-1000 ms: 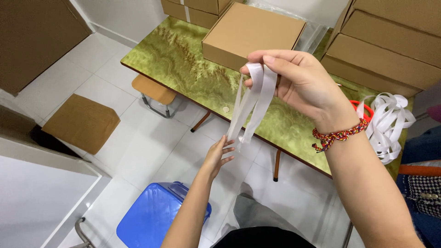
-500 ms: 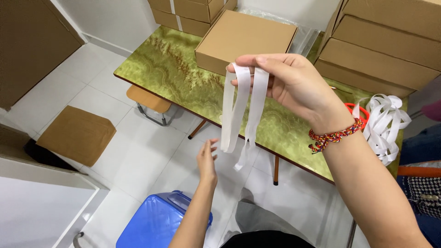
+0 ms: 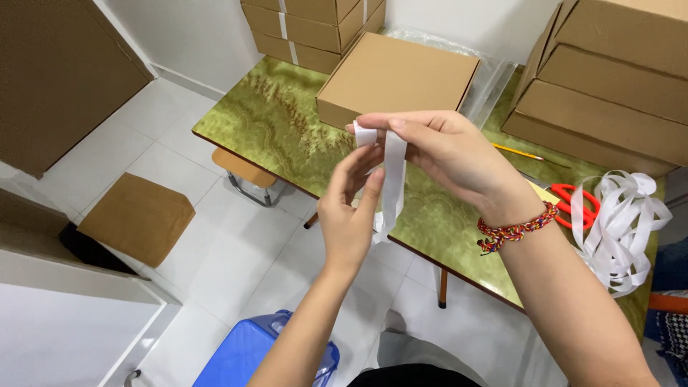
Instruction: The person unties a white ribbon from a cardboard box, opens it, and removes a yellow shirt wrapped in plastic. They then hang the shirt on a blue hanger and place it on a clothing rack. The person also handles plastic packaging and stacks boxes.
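Observation:
A white ribbon point(image 3: 393, 183) hangs folded from my right hand point(image 3: 444, 154), which pinches its top end between thumb and fingers above the green marbled table point(image 3: 287, 132). My left hand point(image 3: 349, 215) is raised beside it, fingers touching the hanging strands from the left. My right wrist wears a braided red and multicoloured bracelet point(image 3: 517, 228). A closed flat cardboard box point(image 3: 398, 75) lies on the table just behind my hands.
A loose pile of white ribbon point(image 3: 620, 229) and red-handled scissors point(image 3: 570, 197) lie at the table's right end, a yellow pencil point(image 3: 517, 152) beyond. Stacked cardboard boxes point(image 3: 616, 86) stand right and behind. Below are a blue plastic tub point(image 3: 247, 355), a small stool point(image 3: 245, 172) and cardboard pieces.
My left hand has risen from low down by the ribbon's tail up to the strands near my right hand. The hanging loop is now shorter and gathered.

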